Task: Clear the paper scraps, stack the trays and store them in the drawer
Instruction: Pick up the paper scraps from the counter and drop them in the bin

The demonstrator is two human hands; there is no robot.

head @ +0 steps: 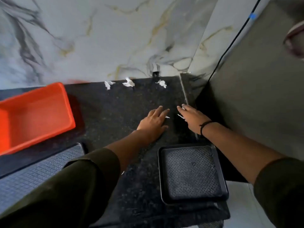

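Observation:
Both my hands lie flat on the black granite counter point(115, 112), fingers spread. My left hand point(153, 120) has a tiny paper scrap point(167, 117) at its fingertips. My right hand point(191, 117) rests near the counter's right edge, and white scraps point(181, 116) peek out from under its fingers and thumb. Three crumpled paper scraps sit along the back edge by the wall: left point(108, 84), middle point(129, 83), right point(162, 83). A black square tray point(192, 173) with a patterned base sits at the front right. A grey textured tray point(37, 171) lies at the front left, partly under my sleeve.
An orange plastic tray point(32, 116) stands at the left. One small scrap point(122, 172) lies beside my left sleeve. A marble wall point(98, 38) rises behind the counter. A grey panel point(255, 96) with a black cable point(230, 45) stands to the right.

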